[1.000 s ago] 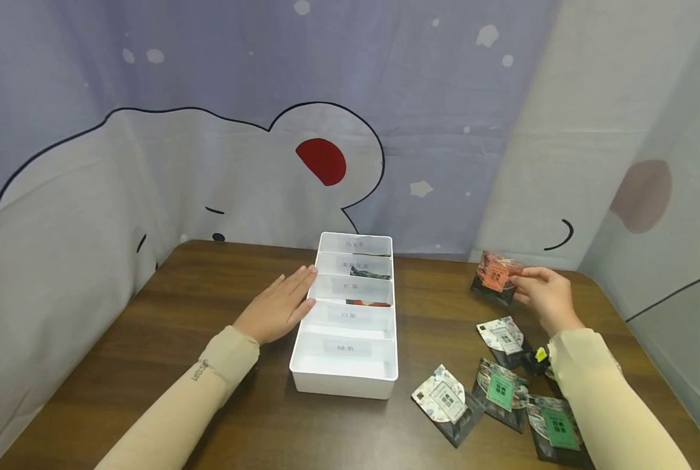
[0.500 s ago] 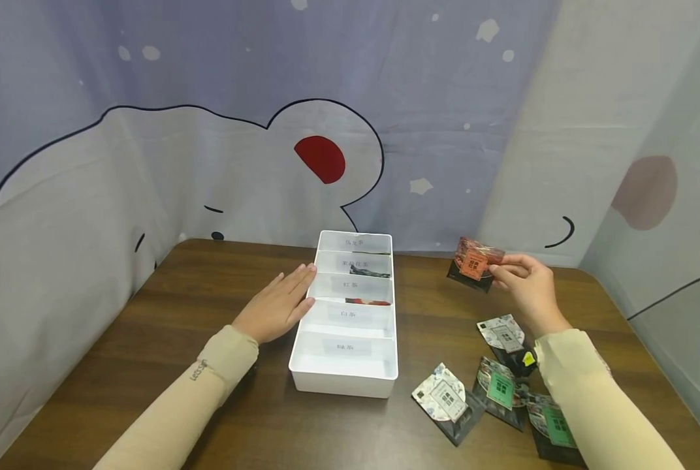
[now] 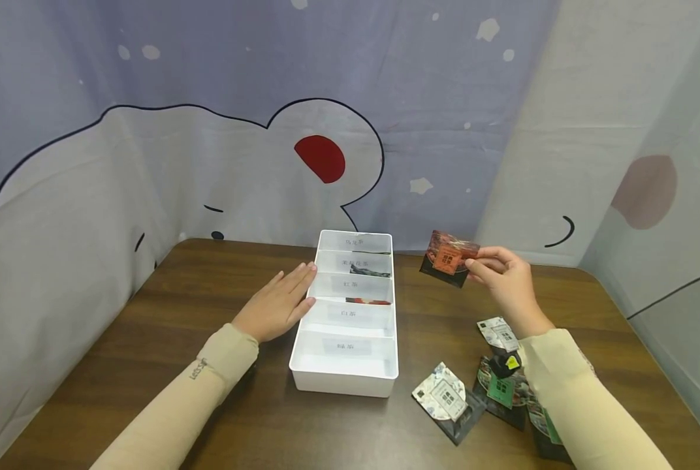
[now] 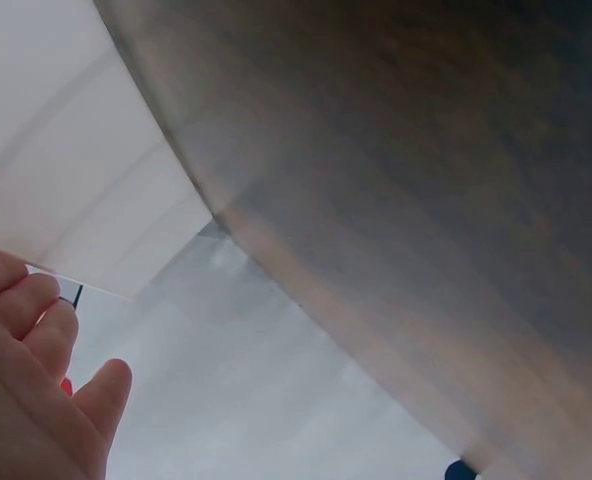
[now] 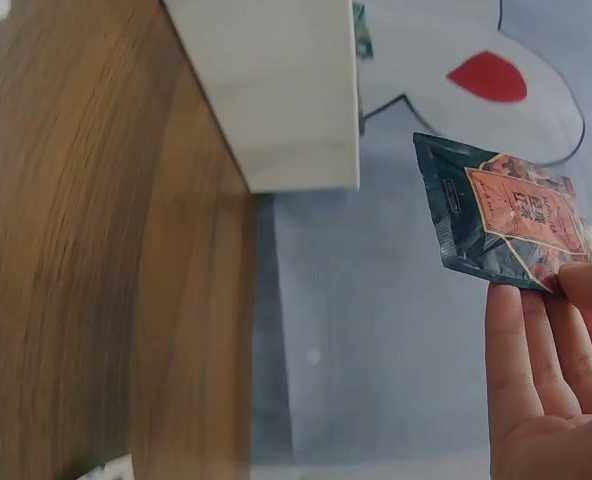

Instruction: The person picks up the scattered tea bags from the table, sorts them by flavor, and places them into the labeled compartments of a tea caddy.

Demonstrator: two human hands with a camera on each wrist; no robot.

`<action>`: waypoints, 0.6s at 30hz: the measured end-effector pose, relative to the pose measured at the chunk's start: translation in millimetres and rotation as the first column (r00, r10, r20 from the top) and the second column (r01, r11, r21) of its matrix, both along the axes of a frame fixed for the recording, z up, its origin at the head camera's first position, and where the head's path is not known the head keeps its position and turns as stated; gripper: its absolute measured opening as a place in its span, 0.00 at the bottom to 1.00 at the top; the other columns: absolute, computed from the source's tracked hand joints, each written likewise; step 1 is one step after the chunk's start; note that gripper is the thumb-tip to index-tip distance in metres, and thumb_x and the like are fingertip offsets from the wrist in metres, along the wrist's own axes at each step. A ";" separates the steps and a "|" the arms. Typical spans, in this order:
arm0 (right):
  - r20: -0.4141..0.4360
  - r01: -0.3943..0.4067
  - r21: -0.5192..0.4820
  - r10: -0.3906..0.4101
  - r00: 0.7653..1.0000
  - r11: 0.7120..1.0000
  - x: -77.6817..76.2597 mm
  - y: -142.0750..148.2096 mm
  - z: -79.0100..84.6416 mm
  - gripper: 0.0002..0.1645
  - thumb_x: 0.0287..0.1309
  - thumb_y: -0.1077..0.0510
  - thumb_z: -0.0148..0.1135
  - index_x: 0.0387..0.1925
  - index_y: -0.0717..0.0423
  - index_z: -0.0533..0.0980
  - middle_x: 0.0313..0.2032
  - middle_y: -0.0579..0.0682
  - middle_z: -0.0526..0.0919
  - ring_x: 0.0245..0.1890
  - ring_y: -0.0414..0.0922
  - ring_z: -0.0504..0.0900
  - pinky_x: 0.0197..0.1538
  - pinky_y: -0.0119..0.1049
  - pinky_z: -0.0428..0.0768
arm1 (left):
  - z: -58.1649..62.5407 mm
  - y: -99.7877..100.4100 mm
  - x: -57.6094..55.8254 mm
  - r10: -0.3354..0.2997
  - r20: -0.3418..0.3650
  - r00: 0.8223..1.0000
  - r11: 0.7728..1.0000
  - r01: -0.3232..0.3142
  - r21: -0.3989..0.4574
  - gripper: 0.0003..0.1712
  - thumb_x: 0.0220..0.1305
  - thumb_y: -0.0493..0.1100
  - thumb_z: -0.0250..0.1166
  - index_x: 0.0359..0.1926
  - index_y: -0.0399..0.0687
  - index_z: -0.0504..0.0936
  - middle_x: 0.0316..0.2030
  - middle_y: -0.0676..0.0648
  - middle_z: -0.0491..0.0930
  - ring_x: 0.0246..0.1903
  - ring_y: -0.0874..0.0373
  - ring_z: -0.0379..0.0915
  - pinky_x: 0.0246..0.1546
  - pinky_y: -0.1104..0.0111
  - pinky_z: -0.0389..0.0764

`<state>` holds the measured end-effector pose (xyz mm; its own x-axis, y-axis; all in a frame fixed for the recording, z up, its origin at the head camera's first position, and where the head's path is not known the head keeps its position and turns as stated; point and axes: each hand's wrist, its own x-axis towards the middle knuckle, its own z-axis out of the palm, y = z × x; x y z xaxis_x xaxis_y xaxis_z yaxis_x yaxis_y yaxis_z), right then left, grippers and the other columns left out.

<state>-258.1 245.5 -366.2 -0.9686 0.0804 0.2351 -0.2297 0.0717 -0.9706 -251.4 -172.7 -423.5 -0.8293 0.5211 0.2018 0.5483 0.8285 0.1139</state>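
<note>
My right hand (image 3: 507, 286) pinches a tea bag packet (image 3: 447, 258) by its right edge, thumb in front. The packet is black and red with an orange label (image 5: 524, 212), and it is held up to the right of the white divided box (image 3: 344, 385). My left hand (image 3: 276, 305) lies with straight fingers along the box's left rim; in the left wrist view its fingertips (image 4: 51, 290) are right at the box edge. The box has several labelled compartments in a row. A red packet (image 3: 367, 301) and a dark packet (image 3: 370, 271) show in two of them.
On the right of the wooden table (image 3: 168, 365) lie a white-and-black packet (image 3: 444, 399), another white-topped packet (image 3: 499, 333) and green-labelled packets (image 3: 500, 390), some partly under my right sleeve. A printed curtain (image 3: 238, 163) hangs behind the table.
My right hand has moved left with the red packet, bringing it closer to the box. My left hand has stayed at the box's rim.
</note>
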 end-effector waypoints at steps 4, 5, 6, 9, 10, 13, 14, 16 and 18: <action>-0.023 -0.024 -0.022 0.024 0.999 0.999 3.4 -11.8 3.9 0.08 0.65 0.67 0.66 0.43 0.65 0.76 0.32 0.41 0.87 0.34 0.37 0.87 0.41 0.30 0.86 | 1.1 0.7 1.0 -0.003 0.002 1.000 1.000 0.003 0.004 0.39 0.80 0.58 0.43 0.80 0.41 0.51 0.79 0.45 0.51 0.78 0.50 0.45 0.76 0.49 0.52; -0.028 -0.033 -0.029 0.032 0.999 0.999 4.2 -14.7 4.7 0.08 0.65 0.67 0.66 0.43 0.65 0.76 0.32 0.41 0.87 0.34 0.37 0.87 0.41 0.30 0.86 | 1.2 0.8 1.2 -0.003 0.003 1.000 1.000 0.003 0.005 0.39 0.80 0.58 0.43 0.80 0.41 0.51 0.79 0.45 0.51 0.78 0.50 0.45 0.76 0.48 0.52; -0.035 -0.038 -0.024 0.037 0.999 0.999 4.9 -17.7 5.4 0.07 0.65 0.68 0.65 0.43 0.65 0.76 0.32 0.41 0.87 0.33 0.37 0.87 0.41 0.30 0.86 | 1.2 1.0 1.2 -0.003 0.004 1.000 1.000 0.003 0.007 0.39 0.80 0.58 0.43 0.80 0.40 0.51 0.79 0.45 0.51 0.78 0.50 0.45 0.76 0.48 0.52; -0.056 -0.058 -0.034 0.057 0.997 0.998 6.9 -26.9 7.3 0.06 0.64 0.69 0.65 0.42 0.63 0.77 0.31 0.41 0.86 0.33 0.37 0.87 0.41 0.31 0.87 | 0.4 1.1 0.8 0.000 0.003 1.000 1.000 0.000 0.002 0.39 0.80 0.58 0.43 0.80 0.41 0.51 0.79 0.45 0.50 0.78 0.50 0.45 0.76 0.49 0.52; -0.063 -0.065 -0.037 0.062 0.996 0.997 7.4 -30.1 7.8 0.06 0.64 0.70 0.65 0.41 0.62 0.77 0.32 0.42 0.86 0.33 0.38 0.87 0.41 0.32 0.87 | 0.3 1.0 0.7 0.001 0.004 1.000 1.000 -0.001 0.000 0.39 0.80 0.58 0.43 0.80 0.41 0.51 0.79 0.45 0.50 0.78 0.50 0.45 0.76 0.49 0.52; -0.090 -0.092 -0.048 0.087 0.992 0.995 8.3 -39.8 9.2 0.07 0.63 0.71 0.64 0.41 0.62 0.77 0.32 0.43 0.85 0.33 0.38 0.87 0.41 0.33 0.87 | 0.6 1.0 0.5 0.002 0.001 1.000 1.000 -0.002 -0.005 0.39 0.80 0.58 0.43 0.80 0.41 0.51 0.79 0.45 0.51 0.78 0.50 0.46 0.76 0.49 0.51; -0.099 -0.098 -0.043 0.094 0.991 0.994 8.4 -43.1 9.4 0.07 0.63 0.72 0.64 0.40 0.63 0.77 0.32 0.43 0.85 0.34 0.38 0.87 0.41 0.33 0.87 | 1.0 0.9 0.7 0.002 0.000 1.000 1.000 -0.002 -0.005 0.39 0.80 0.58 0.43 0.80 0.41 0.51 0.79 0.45 0.51 0.78 0.49 0.46 0.76 0.49 0.51; -0.116 -0.114 -0.039 0.109 0.987 0.993 7.7 -49.4 9.2 0.06 0.63 0.72 0.64 0.40 0.64 0.77 0.32 0.43 0.85 0.34 0.37 0.87 0.41 0.33 0.87 | 1.6 0.8 1.1 0.003 -0.001 1.000 1.000 -0.003 -0.005 0.39 0.79 0.58 0.44 0.79 0.41 0.52 0.79 0.45 0.51 0.78 0.49 0.46 0.76 0.48 0.52; -0.123 -0.124 -0.045 0.118 0.985 0.991 6.8 -55.6 8.4 0.06 0.62 0.73 0.64 0.40 0.65 0.76 0.32 0.44 0.84 0.34 0.38 0.87 0.41 0.34 0.87 | 2.0 0.8 1.4 0.000 -0.007 1.000 1.000 0.000 -0.002 0.39 0.79 0.58 0.44 0.79 0.40 0.52 0.78 0.44 0.52 0.78 0.48 0.47 0.76 0.48 0.53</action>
